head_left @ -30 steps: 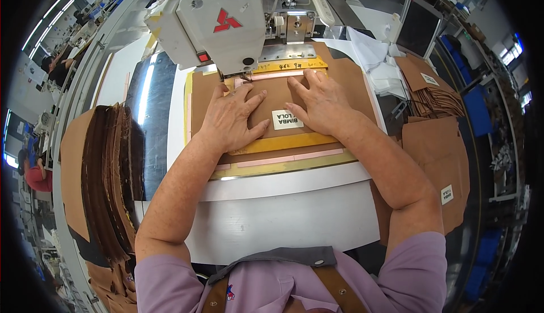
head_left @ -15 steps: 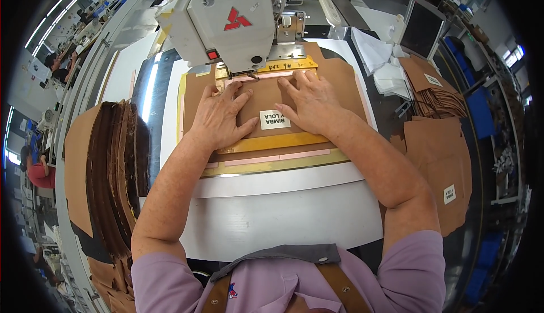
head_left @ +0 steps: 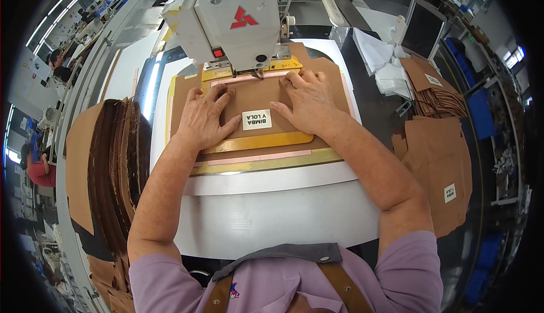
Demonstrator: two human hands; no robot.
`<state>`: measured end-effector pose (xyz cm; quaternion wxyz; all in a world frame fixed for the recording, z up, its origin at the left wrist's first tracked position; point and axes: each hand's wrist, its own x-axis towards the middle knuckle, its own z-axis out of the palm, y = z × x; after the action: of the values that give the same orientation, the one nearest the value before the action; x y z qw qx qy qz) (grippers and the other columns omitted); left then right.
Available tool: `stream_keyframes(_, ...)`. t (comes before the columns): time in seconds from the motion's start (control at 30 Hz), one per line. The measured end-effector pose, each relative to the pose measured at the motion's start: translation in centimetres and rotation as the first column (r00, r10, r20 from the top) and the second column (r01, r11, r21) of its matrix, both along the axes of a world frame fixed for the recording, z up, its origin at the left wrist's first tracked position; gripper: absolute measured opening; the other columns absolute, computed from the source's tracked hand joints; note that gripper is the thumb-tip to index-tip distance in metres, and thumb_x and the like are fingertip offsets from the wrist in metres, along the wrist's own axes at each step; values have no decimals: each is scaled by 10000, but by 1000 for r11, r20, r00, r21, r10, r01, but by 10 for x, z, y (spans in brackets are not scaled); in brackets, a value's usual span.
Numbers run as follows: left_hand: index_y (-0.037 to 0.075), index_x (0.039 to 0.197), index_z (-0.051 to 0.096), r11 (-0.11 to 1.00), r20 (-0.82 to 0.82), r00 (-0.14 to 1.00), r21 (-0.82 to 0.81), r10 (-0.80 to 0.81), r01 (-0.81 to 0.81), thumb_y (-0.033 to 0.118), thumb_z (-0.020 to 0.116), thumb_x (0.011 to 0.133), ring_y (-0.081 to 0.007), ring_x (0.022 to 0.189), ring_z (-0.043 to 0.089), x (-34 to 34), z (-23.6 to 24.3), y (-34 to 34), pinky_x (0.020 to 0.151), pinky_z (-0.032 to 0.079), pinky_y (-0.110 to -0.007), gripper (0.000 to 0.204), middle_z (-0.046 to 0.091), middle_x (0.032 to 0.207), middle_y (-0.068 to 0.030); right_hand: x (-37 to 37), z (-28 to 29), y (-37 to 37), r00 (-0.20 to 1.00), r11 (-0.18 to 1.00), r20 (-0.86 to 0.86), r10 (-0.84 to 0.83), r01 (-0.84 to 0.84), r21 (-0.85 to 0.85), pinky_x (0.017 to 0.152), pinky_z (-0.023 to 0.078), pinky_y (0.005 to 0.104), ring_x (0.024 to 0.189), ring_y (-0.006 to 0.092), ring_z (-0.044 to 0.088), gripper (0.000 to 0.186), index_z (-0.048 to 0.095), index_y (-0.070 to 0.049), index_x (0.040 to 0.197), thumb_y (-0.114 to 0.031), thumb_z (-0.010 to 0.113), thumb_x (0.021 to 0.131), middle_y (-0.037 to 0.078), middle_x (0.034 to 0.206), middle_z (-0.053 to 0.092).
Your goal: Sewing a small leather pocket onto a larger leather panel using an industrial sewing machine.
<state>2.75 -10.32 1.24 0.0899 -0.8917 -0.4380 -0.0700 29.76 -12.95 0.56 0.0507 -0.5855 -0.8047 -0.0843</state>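
Observation:
A brown leather panel (head_left: pixel 249 95) with a white label (head_left: pixel 257 120) lies flat under the head of a white sewing machine (head_left: pixel 238 24). My left hand (head_left: pixel 204 115) rests on the panel's left part, fingers spread. Toward its right part, my right hand (head_left: pixel 309 98) presses down with the fingers apart and a little bent. A yellow clamp frame (head_left: pixel 260 142) lies over the panel, with one bar near me and another beyond my fingertips. The machine's needle area (head_left: pixel 258 74) is between and just beyond my two hands. Neither hand grips anything.
Stacked brown leather pieces (head_left: pixel 85 165) stand on the left. On the right are more labelled brown panels (head_left: pixel 436 171) and a second stack (head_left: pixel 430 86). Behind them are white sheets (head_left: pixel 371 52) and a dark-screened monitor (head_left: pixel 422 30). A white board (head_left: pixel 272 216) lies in front of me.
The panel, the clamp frame and both my hands have shifted left together beneath the machine head. My fingers keep nearly the same pose on the panel.

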Motion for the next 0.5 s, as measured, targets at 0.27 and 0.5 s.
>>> stream_keyframes(0.27,62,1345,629,1000,45,999,-7,19,-18,470,583,913,-263,1146,608,-21,0,0,1097,349,-452,597,600,1359,-119,-15,0,-2,999,999,-25,38,-38,-23,1035,362,447,1242,240,509,655,574,-44,1433,-545,443,1032,66,1352,586)
stream_keyframes(0.5,54,1359,624,996,14,996,-31,84,-84,540,541,931,-244,1184,612,-34,2,-1,1136,330,-473,653,584,1390,-119,-28,-14,1,992,991,-83,91,-82,107,1052,365,467,1247,256,509,649,592,-19,1399,-534,456,1027,83,1388,566)
